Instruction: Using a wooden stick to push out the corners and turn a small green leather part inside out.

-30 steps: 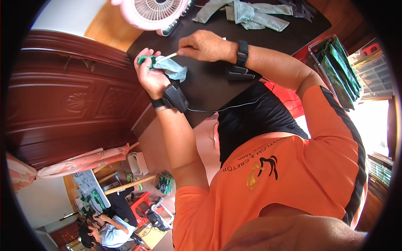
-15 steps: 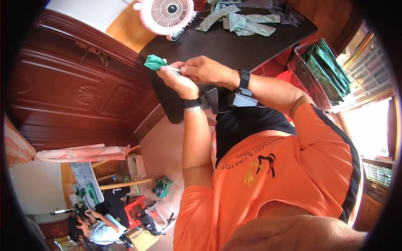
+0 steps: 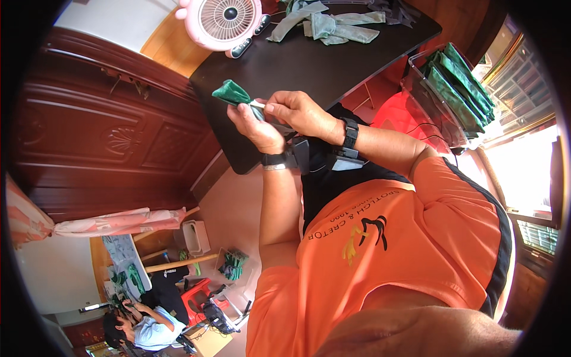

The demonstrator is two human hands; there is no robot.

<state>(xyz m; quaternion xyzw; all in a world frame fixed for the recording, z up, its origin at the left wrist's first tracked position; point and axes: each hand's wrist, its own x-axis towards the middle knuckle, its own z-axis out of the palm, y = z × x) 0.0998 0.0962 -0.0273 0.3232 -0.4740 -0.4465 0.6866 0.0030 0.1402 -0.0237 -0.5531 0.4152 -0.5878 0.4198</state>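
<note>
A green velvety cloth piece (image 3: 232,92) sticks up beyond the fingers of my left hand (image 3: 257,130), which is closed around its lower part. It looks like a narrow pouch or tube, wider at the far end; its lower end is partly hidden by my fingers. My right hand (image 3: 302,114) is beside it, with thumb and forefinger pinched on a thin pale stick or strip (image 3: 258,105) that lies against the cloth. Both hands are raised over the near edge of a black table (image 3: 279,68).
On the table stand a pink fan (image 3: 223,24) and several pale green cloth strips (image 3: 345,28). A clear bin (image 3: 425,98) of folded green cloth is at right, near a red stool (image 3: 395,119). At lower left, a person (image 3: 157,327) sits at another table.
The cloth's rounded, bunched top has become longer and flatter, flaring at the end. My right hand has shifted slightly right and nearer to me, and the pale strip shows more plainly.
</note>
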